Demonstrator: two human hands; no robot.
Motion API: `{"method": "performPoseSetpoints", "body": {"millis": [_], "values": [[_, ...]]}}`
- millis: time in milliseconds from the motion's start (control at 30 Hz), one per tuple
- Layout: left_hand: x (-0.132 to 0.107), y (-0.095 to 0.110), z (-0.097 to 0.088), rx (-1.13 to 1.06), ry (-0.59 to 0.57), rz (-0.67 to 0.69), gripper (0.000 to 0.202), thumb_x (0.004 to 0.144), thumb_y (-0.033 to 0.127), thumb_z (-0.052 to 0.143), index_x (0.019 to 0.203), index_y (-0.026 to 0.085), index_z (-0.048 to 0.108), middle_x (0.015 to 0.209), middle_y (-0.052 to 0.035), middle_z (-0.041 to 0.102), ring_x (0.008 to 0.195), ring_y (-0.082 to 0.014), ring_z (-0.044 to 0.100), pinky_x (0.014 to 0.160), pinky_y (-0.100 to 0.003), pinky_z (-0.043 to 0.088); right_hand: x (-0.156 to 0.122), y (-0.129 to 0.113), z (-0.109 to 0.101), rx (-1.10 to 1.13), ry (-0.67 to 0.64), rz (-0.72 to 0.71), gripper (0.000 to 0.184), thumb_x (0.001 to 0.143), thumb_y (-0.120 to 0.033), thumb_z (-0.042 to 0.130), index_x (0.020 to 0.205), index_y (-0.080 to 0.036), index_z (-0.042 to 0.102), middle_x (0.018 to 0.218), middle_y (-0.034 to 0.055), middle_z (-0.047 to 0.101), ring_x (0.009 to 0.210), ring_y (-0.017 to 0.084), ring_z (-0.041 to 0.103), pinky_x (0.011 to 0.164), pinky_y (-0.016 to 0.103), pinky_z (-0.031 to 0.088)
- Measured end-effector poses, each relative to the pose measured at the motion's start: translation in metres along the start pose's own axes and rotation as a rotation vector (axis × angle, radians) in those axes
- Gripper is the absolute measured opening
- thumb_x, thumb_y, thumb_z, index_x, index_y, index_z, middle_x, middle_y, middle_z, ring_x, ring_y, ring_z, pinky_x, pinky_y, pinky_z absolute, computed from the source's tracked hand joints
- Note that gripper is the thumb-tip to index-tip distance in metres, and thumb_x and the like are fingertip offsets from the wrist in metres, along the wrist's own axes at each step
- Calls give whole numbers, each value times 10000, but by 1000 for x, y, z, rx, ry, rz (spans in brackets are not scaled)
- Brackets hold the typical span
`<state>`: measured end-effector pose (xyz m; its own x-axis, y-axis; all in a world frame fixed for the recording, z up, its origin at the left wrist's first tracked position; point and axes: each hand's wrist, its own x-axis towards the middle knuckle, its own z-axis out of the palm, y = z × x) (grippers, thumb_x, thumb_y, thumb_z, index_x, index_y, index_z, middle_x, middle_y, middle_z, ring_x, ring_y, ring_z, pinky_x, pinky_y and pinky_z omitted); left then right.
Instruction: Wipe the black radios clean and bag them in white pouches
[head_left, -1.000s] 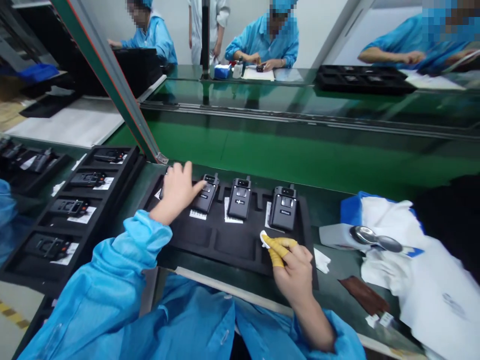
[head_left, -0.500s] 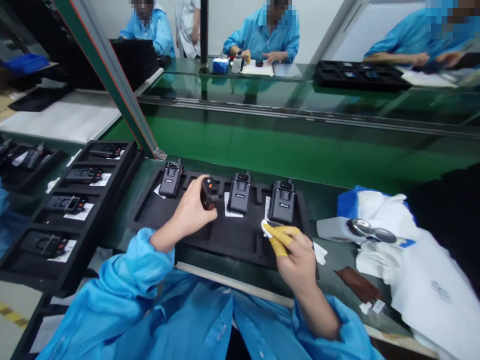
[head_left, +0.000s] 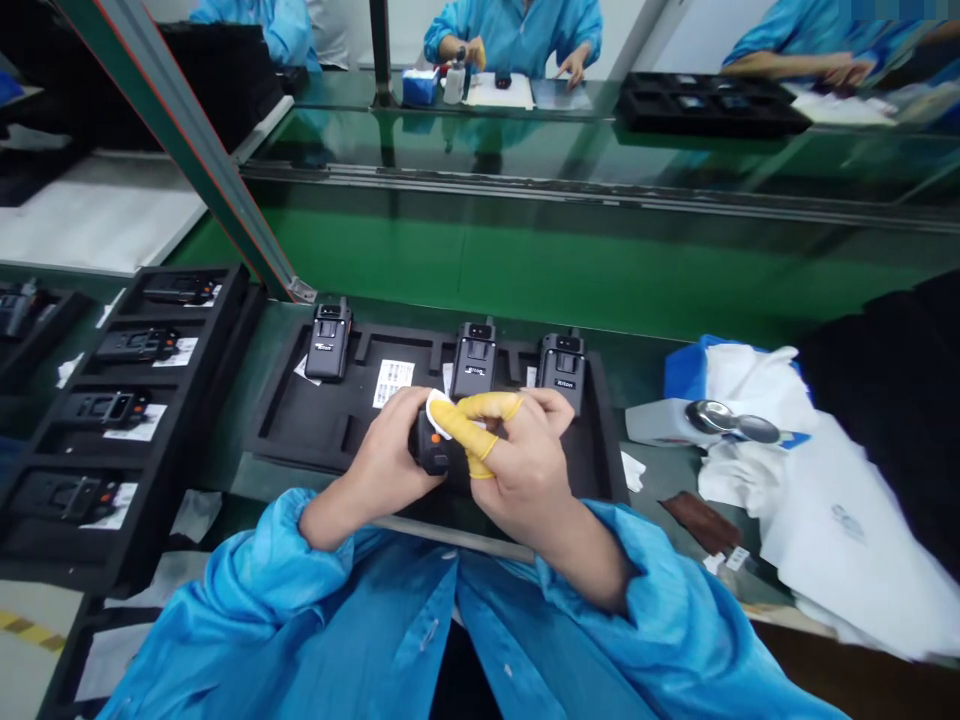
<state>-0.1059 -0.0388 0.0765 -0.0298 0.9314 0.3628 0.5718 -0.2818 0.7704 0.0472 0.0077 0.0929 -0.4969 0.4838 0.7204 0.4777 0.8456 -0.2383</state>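
The left hand (head_left: pixel 394 450) gripped a black handheld device with an orange button (head_left: pixel 431 452) by its sides, above the front part of a wide black foam tray (head_left: pixel 300 425). The right hand (head_left: pixel 521 450), with yellow covers on some of its fingers, pinched a small white cloth wad (head_left: pixel 439 412) against the device's upper end. Both hands blocked the view of the tray's front middle, and the right one's knuckles overlapped the lower part of the rightmost standing-antenna black device (head_left: pixel 562 370).

To the left lay a long black foam tray with four slots (head_left: pixel 184 430), a dark device and a white paper in each. A slanting green metal post with red edging (head_left: pixel 180 150) rose behind the two trays. On the right were a white bottle with a shiny metal top (head_left: pixel 660 422), a blue box of white cloths (head_left: pixel 686 370), a flat brown packet (head_left: pixel 697 520) and a crumpled white sheet (head_left: pixel 855 540). Co-workers in blue sat across the green bench.

White lettering on the rightmost device, the middle black device (head_left: pixel 475 360) and the left black device (head_left: pixel 328 342) read "Riton". A white printed label sheet (head_left: pixel 394 383) carried print too small to read.
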Motion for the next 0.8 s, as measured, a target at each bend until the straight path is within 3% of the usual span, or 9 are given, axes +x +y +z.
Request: {"method": "performPoseSetpoints", "body": {"millis": [167, 333, 433, 600, 800], "values": [[-2, -1, 0, -35, -32, 19, 408, 653, 93, 596, 1027, 213, 486, 996, -43, 609, 935, -198, 601, 803, -339, 503, 3, -2, -7, -84, -67, -120, 416, 767, -35, 453, 939, -304, 719, 735, -21, 636, 781, 136, 500, 862, 393, 238], [-4, -3, 1, -11, -55, 51, 418, 669, 116, 583, 1065, 211, 487, 1040, -62, 605, 991, -213, 592, 838, -364, 497, -1, -2, -16, -35, -128, -140, 379, 749, -27, 444, 852, -275, 710, 790, -34, 654, 811, 123, 520, 878, 392, 226], [-3, -1, 0, -10, -59, 32, 417, 665, 112, 579, 1058, 216, 486, 1036, -58, 603, 980, -213, 592, 828, -360, 497, -7, 3, -19, 26, -143, -66, 410, 718, -17, 447, 912, -283, 693, 800, -29, 644, 786, 120, 528, 865, 379, 255], [0, 4, -4, -9, -55, 3, 450, 622, 60, 558, 1035, 218, 478, 1001, -40, 594, 932, -197, 594, 791, -330, 501, -8, 11, -21, 17, -33, 39, 505, 718, 2, 459, 1074, -301, 650, 847, -3, 626, 786, 126, 528, 834, 371, 276], [0, 5, -2, -29, -73, 4, 404, 647, 67, 553, 1017, 216, 490, 983, -37, 603, 926, -195, 600, 789, -330, 500, 3, 3, -13, -1, -100, -38, 528, 709, 8, 457, 1073, -308, 670, 833, -15, 649, 780, 122, 525, 857, 366, 252]]}}
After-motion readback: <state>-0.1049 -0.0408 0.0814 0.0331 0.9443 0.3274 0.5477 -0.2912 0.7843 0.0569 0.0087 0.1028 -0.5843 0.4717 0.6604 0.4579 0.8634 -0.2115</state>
